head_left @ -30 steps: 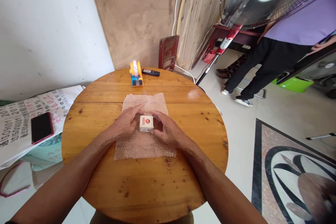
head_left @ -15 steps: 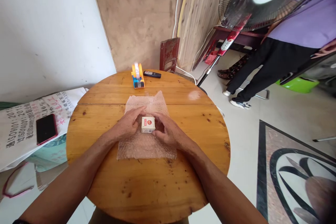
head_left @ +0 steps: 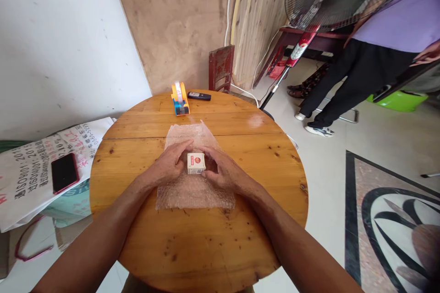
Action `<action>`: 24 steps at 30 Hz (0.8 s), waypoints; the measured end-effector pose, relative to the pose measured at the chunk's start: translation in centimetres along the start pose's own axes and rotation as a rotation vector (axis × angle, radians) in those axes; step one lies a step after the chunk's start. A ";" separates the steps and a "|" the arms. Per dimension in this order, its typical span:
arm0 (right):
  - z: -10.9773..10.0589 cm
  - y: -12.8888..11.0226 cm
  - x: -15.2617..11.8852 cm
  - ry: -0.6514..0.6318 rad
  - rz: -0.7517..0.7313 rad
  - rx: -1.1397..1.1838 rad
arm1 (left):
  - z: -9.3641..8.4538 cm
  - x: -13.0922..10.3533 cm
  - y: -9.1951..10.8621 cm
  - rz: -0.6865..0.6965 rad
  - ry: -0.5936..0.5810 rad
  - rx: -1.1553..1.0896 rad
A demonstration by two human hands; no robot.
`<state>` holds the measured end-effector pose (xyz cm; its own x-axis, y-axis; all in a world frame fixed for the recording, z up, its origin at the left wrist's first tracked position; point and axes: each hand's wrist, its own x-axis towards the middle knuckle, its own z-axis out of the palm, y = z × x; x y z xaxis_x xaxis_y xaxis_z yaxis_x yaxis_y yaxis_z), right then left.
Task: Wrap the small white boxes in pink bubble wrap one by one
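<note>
A small cream-coloured box point(head_left: 195, 164) with a red round emblem sits on a sheet of bubble wrap point(head_left: 195, 196) at the middle of the round wooden table. My left hand point(head_left: 172, 161) lies at the box's left side, fingers stretched forward and thumb apart, with a small gap to the box. On the other side my right hand point(head_left: 222, 170) curves around the box's right edge. Its thumb is close to the lower right corner; whether it touches, I cannot tell. Both hands are open and rest over the wrap.
Toward the table's far edge point(head_left: 237, 97) stand an orange and blue tape dispenser point(head_left: 180, 99) and a dark handset point(head_left: 199, 96). A phone point(head_left: 65, 173) lies on a printed white sack at left. Beyond are a red chair point(head_left: 221, 67), a standing fan point(head_left: 302, 48) and a person in black trousers point(head_left: 360, 73).
The whole view has shifted slightly. Both hands stay beside the box, which keeps its place on the bubble wrap.
</note>
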<state>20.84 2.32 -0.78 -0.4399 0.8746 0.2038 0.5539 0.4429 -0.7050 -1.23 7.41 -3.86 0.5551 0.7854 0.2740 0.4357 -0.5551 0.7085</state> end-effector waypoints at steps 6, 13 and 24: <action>0.0 0.0 -0.1 0.020 -0.022 0.023 | -0.3 0.1 0.5 0.011 -0.010 0.015; 0.1 0.2 0.1 0.035 -0.002 0.013 | -0.6 0.3 0.6 0.002 -0.022 0.001; 0.0 0.1 0.1 0.016 -0.053 0.022 | -0.9 0.1 0.1 0.085 -0.058 -0.020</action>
<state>20.82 2.49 -0.85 -0.4567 0.8531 0.2525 0.5140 0.4846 -0.7078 -1.74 7.68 -3.16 0.6296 0.7182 0.2963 0.3711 -0.6131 0.6974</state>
